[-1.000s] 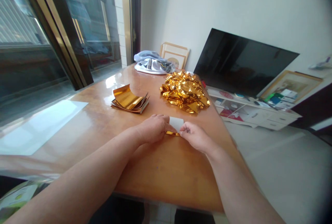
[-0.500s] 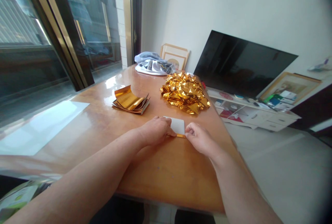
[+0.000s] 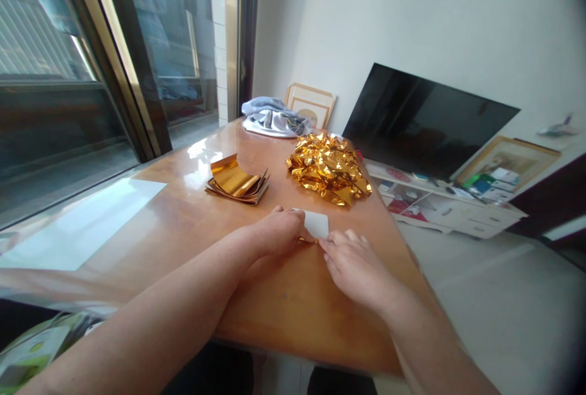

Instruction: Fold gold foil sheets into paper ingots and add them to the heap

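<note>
A small sheet of gold foil paper (image 3: 317,224) lies white side up on the table, a thin gold fold along its near edge. My left hand (image 3: 284,228) covers its left part, fingers curled over it and thumb at the fold. At the right end of that fold, my right hand (image 3: 351,257) lies palm down with its fingers stretched out, fingertips touching the paper. Just beyond my left hand is a stack of gold foil sheets (image 3: 237,182), the top ones curling up. Further right sits a heap of folded gold foil pieces (image 3: 329,169).
The glossy wooden table (image 3: 293,315) ends close on my right. Folded clothes (image 3: 273,119) lie at its far end, near a leaning picture frame (image 3: 312,104). Beyond stand a television (image 3: 425,117) and a white low cabinet (image 3: 462,210). A glass door (image 3: 183,35) is on the left.
My right hand has gone from curled fingers at the paper's right corner to stretched fingers lying along the near fold, closer to my left thumb. The view has shifted slightly.
</note>
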